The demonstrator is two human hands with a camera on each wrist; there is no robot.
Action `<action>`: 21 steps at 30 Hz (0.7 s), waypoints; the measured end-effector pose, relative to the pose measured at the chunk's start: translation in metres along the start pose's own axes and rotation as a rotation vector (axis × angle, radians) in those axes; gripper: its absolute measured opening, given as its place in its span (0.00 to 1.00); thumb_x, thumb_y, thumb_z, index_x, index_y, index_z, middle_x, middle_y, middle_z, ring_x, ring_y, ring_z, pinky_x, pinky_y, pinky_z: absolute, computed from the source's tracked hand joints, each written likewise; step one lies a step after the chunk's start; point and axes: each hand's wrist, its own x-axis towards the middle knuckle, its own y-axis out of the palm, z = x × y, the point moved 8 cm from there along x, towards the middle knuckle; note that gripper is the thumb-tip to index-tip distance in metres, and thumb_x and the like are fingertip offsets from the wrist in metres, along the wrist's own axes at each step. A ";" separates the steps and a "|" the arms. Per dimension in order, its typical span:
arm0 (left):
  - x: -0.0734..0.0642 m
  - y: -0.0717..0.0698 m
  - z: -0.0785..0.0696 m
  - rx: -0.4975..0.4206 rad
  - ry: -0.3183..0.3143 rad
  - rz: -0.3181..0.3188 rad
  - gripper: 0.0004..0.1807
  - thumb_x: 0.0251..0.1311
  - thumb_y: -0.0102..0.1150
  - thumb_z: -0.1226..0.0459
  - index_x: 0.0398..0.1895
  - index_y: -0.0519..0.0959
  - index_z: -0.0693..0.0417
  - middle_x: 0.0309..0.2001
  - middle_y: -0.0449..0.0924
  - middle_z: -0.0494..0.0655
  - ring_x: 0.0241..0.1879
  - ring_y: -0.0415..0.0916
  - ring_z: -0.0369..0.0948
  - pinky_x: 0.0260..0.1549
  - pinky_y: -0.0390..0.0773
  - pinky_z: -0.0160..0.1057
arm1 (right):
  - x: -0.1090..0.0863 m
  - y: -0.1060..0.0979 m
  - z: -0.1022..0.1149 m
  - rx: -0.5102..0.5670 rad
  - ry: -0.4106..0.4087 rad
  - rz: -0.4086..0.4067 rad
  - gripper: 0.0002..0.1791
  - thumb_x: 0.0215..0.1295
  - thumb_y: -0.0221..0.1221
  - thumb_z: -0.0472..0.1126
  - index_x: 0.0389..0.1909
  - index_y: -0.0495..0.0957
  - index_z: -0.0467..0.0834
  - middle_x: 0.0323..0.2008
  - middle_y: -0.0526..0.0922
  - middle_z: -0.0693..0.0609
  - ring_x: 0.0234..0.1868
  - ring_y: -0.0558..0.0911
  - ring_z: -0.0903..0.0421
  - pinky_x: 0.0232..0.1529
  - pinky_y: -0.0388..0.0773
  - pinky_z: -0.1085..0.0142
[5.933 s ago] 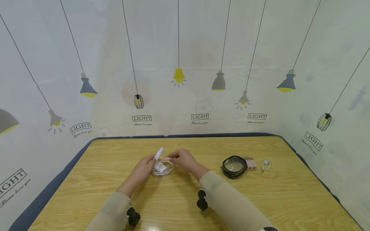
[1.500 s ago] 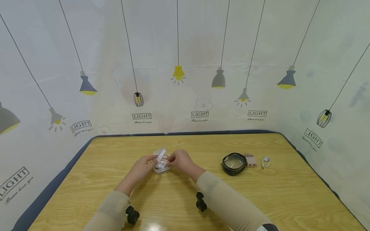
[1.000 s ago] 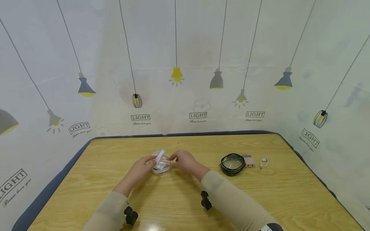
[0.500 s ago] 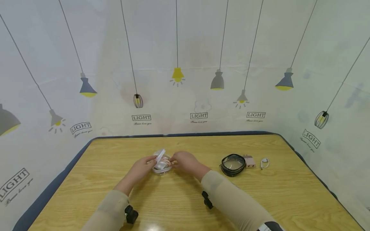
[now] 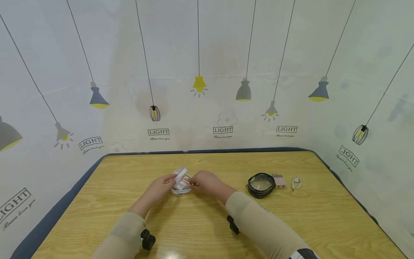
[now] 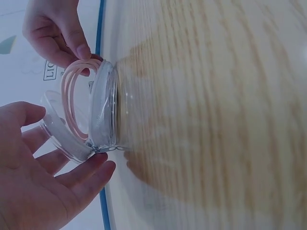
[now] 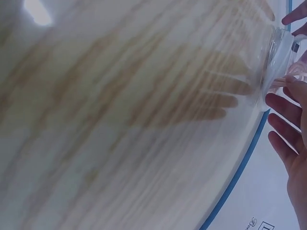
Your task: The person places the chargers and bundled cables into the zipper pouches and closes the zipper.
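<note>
A small round clear pouch with a white rim (image 5: 181, 192) sits on the table in front of me, its lid tipped up. My left hand (image 5: 157, 188) holds that lid (image 6: 60, 129) at its edge, thumb on one side and fingers on the other in the left wrist view. From the other side my right hand (image 5: 207, 182) pinches a coiled pink cable (image 6: 68, 103) between thumb and index finger. The coil stands partly in the pouch's opening, between the lid and the base. Something white shows inside the pouch in the head view.
To the right lie a round black-rimmed clear pouch (image 5: 260, 195), a pink plug adapter (image 5: 279, 182) against it and a short white cable (image 5: 296, 184). The wooden table (image 5: 194, 230) ends at a blue edge before the lamp-print backdrop (image 5: 181, 54).
The right hand has shifted slightly over the pouch and its knuckles have turned. The pink coil sits differently within the opening. The left hand has kept its hold on the lid.
</note>
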 end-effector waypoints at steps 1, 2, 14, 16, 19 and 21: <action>0.001 0.000 0.000 0.000 0.002 0.001 0.25 0.73 0.47 0.54 0.66 0.71 0.58 0.66 0.67 0.61 0.67 0.59 0.59 0.63 0.58 0.61 | 0.000 0.000 0.000 -0.002 0.000 -0.002 0.06 0.67 0.61 0.43 0.33 0.85 0.50 0.28 0.82 0.61 0.29 0.76 0.64 0.36 0.76 0.68; 0.002 0.001 0.000 -0.001 0.001 0.002 0.24 0.73 0.47 0.55 0.66 0.71 0.58 0.66 0.67 0.61 0.67 0.59 0.59 0.63 0.58 0.61 | 0.000 0.000 0.000 -0.003 0.008 0.000 0.06 0.68 0.61 0.43 0.32 0.85 0.50 0.28 0.82 0.61 0.28 0.76 0.64 0.35 0.75 0.68; 0.007 0.003 -0.008 -0.012 0.057 -0.024 0.23 0.70 0.51 0.60 0.64 0.72 0.63 0.63 0.68 0.65 0.64 0.63 0.59 0.61 0.64 0.59 | -0.003 0.001 0.011 -0.049 0.057 0.026 0.09 0.70 0.59 0.45 0.33 0.85 0.48 0.23 0.78 0.60 0.23 0.71 0.63 0.30 0.71 0.69; 0.008 0.004 -0.008 -0.011 0.050 -0.027 0.24 0.69 0.53 0.60 0.64 0.72 0.63 0.63 0.69 0.64 0.64 0.64 0.59 0.60 0.65 0.58 | -0.003 0.001 0.013 -0.047 0.063 0.027 0.08 0.69 0.59 0.45 0.33 0.85 0.48 0.23 0.79 0.60 0.23 0.72 0.63 0.29 0.71 0.70; 0.009 0.004 -0.007 0.010 0.043 -0.036 0.25 0.67 0.57 0.60 0.63 0.72 0.64 0.62 0.70 0.64 0.63 0.65 0.58 0.60 0.66 0.57 | -0.003 0.002 0.015 -0.039 0.069 0.038 0.08 0.69 0.59 0.46 0.35 0.85 0.48 0.25 0.81 0.60 0.24 0.73 0.64 0.30 0.72 0.70; 0.010 0.004 -0.007 0.024 0.034 -0.041 0.26 0.66 0.59 0.59 0.63 0.72 0.64 0.62 0.71 0.63 0.63 0.66 0.58 0.59 0.66 0.57 | -0.002 0.003 0.017 -0.032 0.068 0.043 0.09 0.69 0.60 0.46 0.36 0.86 0.48 0.26 0.82 0.60 0.24 0.73 0.64 0.31 0.72 0.70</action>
